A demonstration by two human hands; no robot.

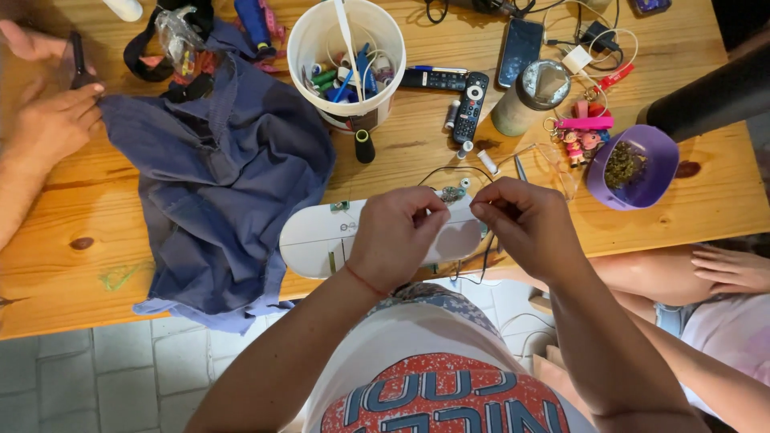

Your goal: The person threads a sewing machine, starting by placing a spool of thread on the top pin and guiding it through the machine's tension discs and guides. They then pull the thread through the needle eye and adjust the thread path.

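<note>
A white sewing machine [321, 238] sits at the near edge of the wooden table [64, 265], and both hands are just above it. The left hand [395, 238] and right hand [525, 220] each pinch their fingertips tight, maybe on a thread too thin to see. A blue cloth [220, 184] lies to the left, a white bucket [346, 60] of spools behind, and a purple bowl [642, 164] to the right.

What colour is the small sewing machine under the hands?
White, the sewing machine shows best in the head view.
</note>
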